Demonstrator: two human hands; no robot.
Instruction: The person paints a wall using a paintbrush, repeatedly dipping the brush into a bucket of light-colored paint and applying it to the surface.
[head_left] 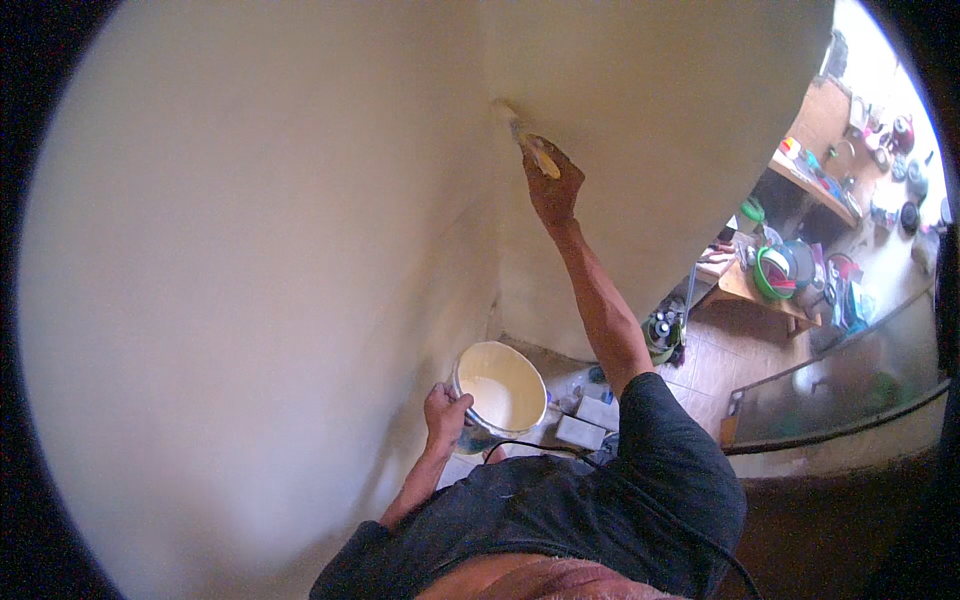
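One bucket [527, 375] has its rim gripped by the left hand [445, 414]. I see the right hand [556, 188] holding a brush [546, 160] against the wall [640, 130].

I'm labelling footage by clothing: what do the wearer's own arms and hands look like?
The left hand and right hand are bare: no gloves, and no watch or wristband shows. The dark shirt has plain, short, loose sleeves, leaving both forearms uncovered. A thin black cable runs across its front.
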